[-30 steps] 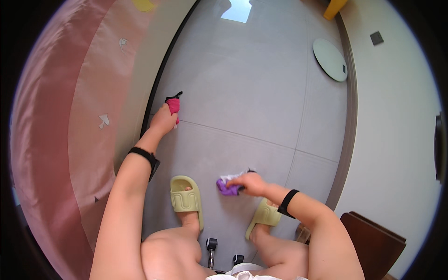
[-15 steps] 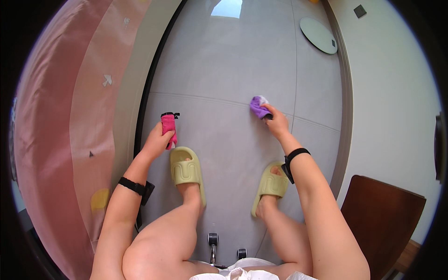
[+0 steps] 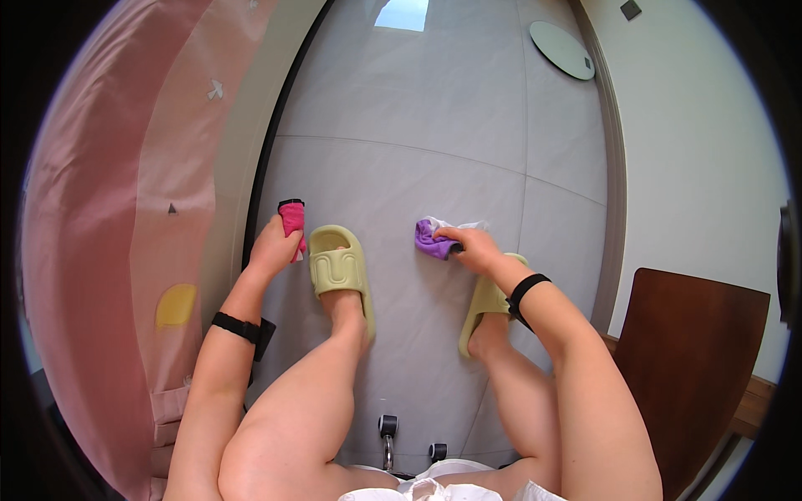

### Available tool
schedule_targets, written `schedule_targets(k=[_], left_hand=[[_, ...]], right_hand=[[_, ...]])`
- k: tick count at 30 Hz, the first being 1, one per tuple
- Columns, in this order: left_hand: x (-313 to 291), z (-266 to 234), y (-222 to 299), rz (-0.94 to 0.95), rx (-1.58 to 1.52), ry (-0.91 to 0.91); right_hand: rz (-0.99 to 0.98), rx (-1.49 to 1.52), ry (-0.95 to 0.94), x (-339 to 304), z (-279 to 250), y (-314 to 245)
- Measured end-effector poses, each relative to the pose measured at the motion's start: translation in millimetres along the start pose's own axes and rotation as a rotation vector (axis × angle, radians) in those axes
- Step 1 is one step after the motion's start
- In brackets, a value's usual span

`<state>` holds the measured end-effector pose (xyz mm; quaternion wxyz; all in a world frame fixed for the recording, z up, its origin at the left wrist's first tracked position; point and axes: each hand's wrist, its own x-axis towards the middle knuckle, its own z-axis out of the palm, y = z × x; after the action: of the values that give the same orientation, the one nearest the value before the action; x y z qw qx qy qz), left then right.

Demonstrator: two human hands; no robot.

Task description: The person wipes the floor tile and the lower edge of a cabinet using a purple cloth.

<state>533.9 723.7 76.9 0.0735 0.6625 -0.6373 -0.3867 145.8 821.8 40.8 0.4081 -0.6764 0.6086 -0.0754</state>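
My left hand (image 3: 276, 249) is closed around a pink cloth bundle (image 3: 292, 219) with a black end, held upright near the bed side. My right hand (image 3: 476, 248) grips a purple-and-white cloth bundle (image 3: 430, 243) that has a dark part at its lower edge; the white part spreads behind my fingers. Both bundles are over the grey floor, apart from each other. What exactly either bundle is, I cannot tell. Next to my left hand is my left green slipper (image 3: 338, 267); my right forearm and hand partly cover the right green slipper (image 3: 491, 296).
A pink bed cover (image 3: 180, 167) hangs along the left. On the grey tiled floor (image 3: 401, 108) lies a round scale (image 3: 561, 50) by the right wall. A brown wooden panel (image 3: 693, 367) stands at the right. Chair casters (image 3: 388, 426) are between my feet.
My right hand has moved nearer and to the left with the purple-and-white bundle, turning it. My left hand has shifted slightly left with the pink bundle. The view has tilted a little.
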Motion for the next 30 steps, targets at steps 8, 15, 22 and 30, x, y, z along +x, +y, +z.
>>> schedule_targets(k=[8, 15, 22, 30], left_hand=[[-36.3, 13.1, -37.4, -0.133, 0.301, 0.037], [-77.3, 44.7, -86.4, -0.334, 0.543, -0.100], [-86.0, 61.0, -92.6, -0.280, 0.533, -0.091], [-92.8, 50.0, -110.6, -0.302, 0.492, -0.009]], right_hand=[[0.010, -0.122, -0.212, -26.7, 35.3, -24.9], [-0.254, -0.159, -0.651, -49.3, 111.8, -73.1], [-0.133, 0.037, -0.711, -27.8, 97.7, -70.8], [0.255, 0.526, -0.452, -82.8, -32.2, -138.5]])
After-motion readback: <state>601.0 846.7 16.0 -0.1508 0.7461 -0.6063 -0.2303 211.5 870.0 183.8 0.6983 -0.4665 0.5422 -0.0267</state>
